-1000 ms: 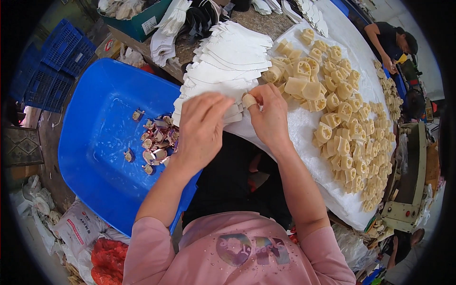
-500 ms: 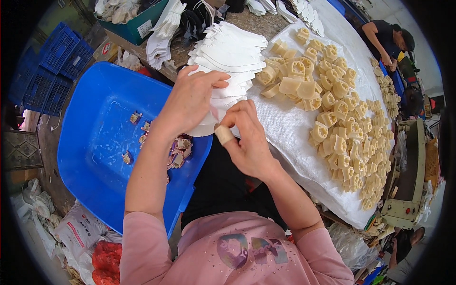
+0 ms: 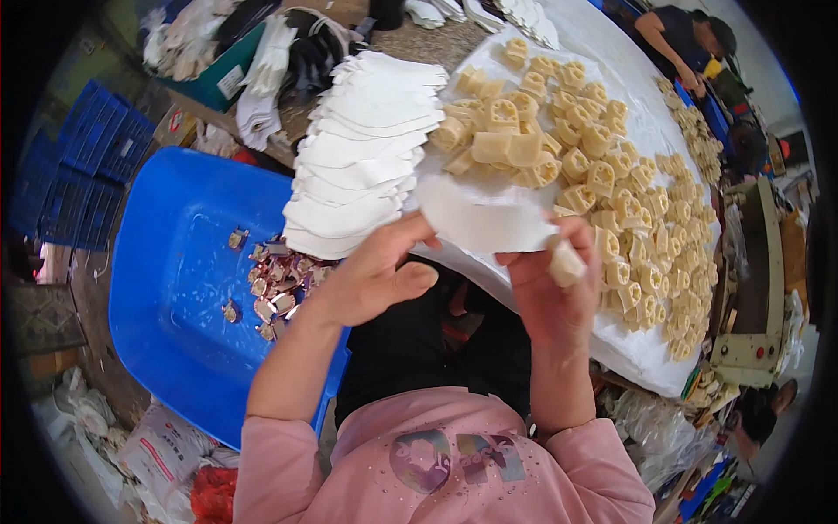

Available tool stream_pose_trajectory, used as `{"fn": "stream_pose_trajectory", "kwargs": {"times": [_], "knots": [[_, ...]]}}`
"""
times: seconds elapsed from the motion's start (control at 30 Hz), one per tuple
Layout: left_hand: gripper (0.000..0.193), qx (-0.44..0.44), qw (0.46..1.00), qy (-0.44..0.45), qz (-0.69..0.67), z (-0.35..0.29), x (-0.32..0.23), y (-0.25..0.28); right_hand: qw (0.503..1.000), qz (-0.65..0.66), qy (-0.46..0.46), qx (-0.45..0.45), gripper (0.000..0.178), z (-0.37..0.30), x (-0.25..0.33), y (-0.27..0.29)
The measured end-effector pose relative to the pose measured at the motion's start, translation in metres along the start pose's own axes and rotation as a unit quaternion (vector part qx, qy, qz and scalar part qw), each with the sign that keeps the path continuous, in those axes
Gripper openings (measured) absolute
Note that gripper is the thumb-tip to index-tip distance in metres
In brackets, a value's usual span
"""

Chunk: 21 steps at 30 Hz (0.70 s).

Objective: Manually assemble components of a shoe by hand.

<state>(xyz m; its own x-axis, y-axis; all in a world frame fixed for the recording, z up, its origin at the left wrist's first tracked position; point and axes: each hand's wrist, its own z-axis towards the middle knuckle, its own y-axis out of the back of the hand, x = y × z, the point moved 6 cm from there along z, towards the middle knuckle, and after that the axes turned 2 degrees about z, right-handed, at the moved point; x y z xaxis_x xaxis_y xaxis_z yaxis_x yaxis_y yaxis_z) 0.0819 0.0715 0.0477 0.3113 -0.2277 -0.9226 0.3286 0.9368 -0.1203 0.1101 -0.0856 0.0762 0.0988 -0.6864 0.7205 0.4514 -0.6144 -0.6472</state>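
Note:
A curved, thin white cut piece [image 3: 493, 225] is held up in front of me, its right end pinched in my right hand [image 3: 552, 293]. A cream-coloured wrap [image 3: 566, 262] covers the thumb of that hand. My left hand [image 3: 362, 275] is by the left end of the piece, thumb spread away from the fingers; whether its fingertips touch the piece is hard to see. Beyond my left hand lies an overlapping fan of similar white pieces [image 3: 367, 148]. Cream moulded parts [image 3: 624, 210] are heaped on a white woven sheet [image 3: 624, 349] to the right.
At my left is a blue tub [image 3: 166, 358] holding small shiny purple and cream pieces [image 3: 279, 284]. Behind it are stacked blue crates [image 3: 92, 166] and a green box [image 3: 218, 74]. A co-worker [image 3: 681, 48] sits at the far right, near a machine [image 3: 746, 349].
The white piece has come away from the fan and moved right in my right hand, which has turned palm up. My left hand has drawn back off the fan toward me.

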Motion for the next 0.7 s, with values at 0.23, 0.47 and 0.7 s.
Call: {"fn": "stream_pose_trajectory", "kwargs": {"times": [0.23,0.47,0.7], "knots": [[0.042,-0.207,0.951,0.159,-0.167,-0.007,0.050,-0.022,0.974,-0.185,-0.133,-0.010,0.012,-0.010,-0.012,0.049],[0.034,-0.262,0.906,0.205,-0.261,-0.015,0.059,-0.032,0.590,-0.777,0.175,-0.130,0.023,0.064,0.034,0.054],[0.037,-0.271,0.904,0.185,-0.275,-0.016,0.053,-0.033,0.608,-0.770,0.183,-0.060,0.027,0.058,0.013,0.051]]}}
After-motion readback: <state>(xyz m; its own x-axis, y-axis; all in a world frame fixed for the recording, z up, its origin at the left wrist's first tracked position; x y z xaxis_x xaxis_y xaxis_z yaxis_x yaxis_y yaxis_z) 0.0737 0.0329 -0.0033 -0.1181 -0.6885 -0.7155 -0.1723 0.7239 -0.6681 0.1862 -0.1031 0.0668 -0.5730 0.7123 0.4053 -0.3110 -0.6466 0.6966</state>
